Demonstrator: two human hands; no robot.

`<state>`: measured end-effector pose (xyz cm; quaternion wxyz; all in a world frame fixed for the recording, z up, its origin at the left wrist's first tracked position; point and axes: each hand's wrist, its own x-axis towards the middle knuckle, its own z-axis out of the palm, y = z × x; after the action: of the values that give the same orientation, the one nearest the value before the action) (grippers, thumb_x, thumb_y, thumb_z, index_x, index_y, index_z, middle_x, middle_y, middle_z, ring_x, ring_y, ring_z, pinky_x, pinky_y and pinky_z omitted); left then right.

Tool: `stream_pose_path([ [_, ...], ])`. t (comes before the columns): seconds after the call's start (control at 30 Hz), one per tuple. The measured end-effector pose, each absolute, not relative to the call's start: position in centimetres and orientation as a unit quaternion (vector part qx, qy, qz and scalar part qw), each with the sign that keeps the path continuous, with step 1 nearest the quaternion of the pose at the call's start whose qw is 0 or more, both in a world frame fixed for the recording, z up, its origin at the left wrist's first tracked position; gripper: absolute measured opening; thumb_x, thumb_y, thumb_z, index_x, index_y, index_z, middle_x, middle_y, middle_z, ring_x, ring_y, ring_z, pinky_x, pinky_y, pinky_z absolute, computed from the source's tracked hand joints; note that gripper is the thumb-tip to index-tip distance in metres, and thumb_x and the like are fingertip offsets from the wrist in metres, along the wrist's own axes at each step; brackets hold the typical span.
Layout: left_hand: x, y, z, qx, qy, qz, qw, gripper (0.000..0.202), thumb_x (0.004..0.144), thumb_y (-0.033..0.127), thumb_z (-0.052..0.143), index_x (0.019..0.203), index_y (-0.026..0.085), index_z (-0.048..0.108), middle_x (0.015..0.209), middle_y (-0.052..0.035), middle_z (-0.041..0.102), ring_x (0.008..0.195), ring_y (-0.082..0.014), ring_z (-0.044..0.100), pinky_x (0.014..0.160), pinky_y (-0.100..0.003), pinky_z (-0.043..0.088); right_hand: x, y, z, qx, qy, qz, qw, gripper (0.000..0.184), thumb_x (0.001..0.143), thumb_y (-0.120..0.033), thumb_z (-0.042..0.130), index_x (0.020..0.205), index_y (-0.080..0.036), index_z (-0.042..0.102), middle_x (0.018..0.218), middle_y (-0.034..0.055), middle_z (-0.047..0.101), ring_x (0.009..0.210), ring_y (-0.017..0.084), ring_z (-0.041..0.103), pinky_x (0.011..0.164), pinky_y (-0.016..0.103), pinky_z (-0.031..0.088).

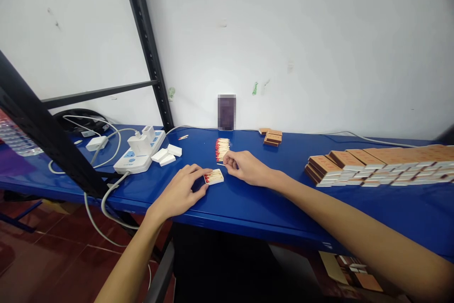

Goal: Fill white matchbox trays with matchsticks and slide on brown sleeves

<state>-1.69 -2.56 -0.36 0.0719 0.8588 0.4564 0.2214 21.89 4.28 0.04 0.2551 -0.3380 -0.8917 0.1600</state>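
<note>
A white matchbox tray [217,181] holds a layer of red-tipped matches, their heads toward the left. My left hand [182,189] grips the tray's left end, the index finger at its far side and the thumb at its near side. Just beyond the tray, my right hand [244,167] pinches a single match [220,164] between thumb and fingertips. A row of loose matches [222,147] lies on the blue shelf top beside those fingers, red heads to the left.
Several white trays [167,155] lie left, next to a power strip [140,156] with plugs and cables. Brown matchboxes [273,137] sit at the back; a long stack of matchboxes [383,163] fills the right. A few matches [183,137] lie apart. A black post [53,128] rises left.
</note>
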Motion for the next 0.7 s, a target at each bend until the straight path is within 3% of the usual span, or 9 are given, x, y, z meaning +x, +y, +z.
stream_pose_path([
  [0.13,-1.7,-2.6,-0.3,0.861,0.450,0.227,0.072,0.042,0.094,0.030,0.050,0.137,0.029,0.050,0.109,-0.0044,0.060,0.098,-0.0217,0.055,0.089,-0.036,0.045,21.2,3.2,0.2,-0.301,-0.883,0.202,0.299,0.017,0.079,-0.010,0.052,0.093,-0.019,0.053,0.062,-0.0074,0.052,0.054,0.008,0.046,0.058,0.021,0.037],
  [0.27,-1.8,-2.6,-0.4,0.870,0.435,0.222,0.069,0.036,0.096,0.029,0.048,0.130,0.029,0.057,0.111,-0.0046,0.060,0.097,-0.0212,0.055,0.090,-0.037,0.044,20.5,2.1,0.2,-0.299,-0.877,0.234,0.295,0.020,0.078,-0.009,0.051,0.094,-0.020,0.055,0.060,-0.0080,0.050,0.053,0.008,0.046,0.056,0.021,0.036],
  [0.5,-1.7,-2.6,-0.3,0.859,0.445,0.243,0.070,0.039,0.092,0.029,0.052,0.131,0.025,0.053,0.106,-0.0048,0.062,0.093,-0.0215,0.055,0.087,-0.037,0.046,19.7,1.6,0.1,-0.286,-0.846,0.326,0.309,0.015,0.091,-0.026,0.049,0.102,-0.020,0.056,0.074,-0.0021,0.061,0.065,0.012,0.055,0.063,0.024,0.043],
  [0.7,-1.5,-2.8,-0.2,0.858,0.450,0.236,0.078,0.040,0.092,0.028,0.053,0.131,0.026,0.052,0.109,-0.0038,0.063,0.096,-0.0218,0.056,0.094,-0.040,0.043,20.7,2.9,-0.1,-0.283,-0.882,0.205,0.315,0.015,0.088,-0.015,0.050,0.096,-0.018,0.061,0.086,0.0019,0.060,0.074,0.013,0.053,0.070,0.027,0.044],
])
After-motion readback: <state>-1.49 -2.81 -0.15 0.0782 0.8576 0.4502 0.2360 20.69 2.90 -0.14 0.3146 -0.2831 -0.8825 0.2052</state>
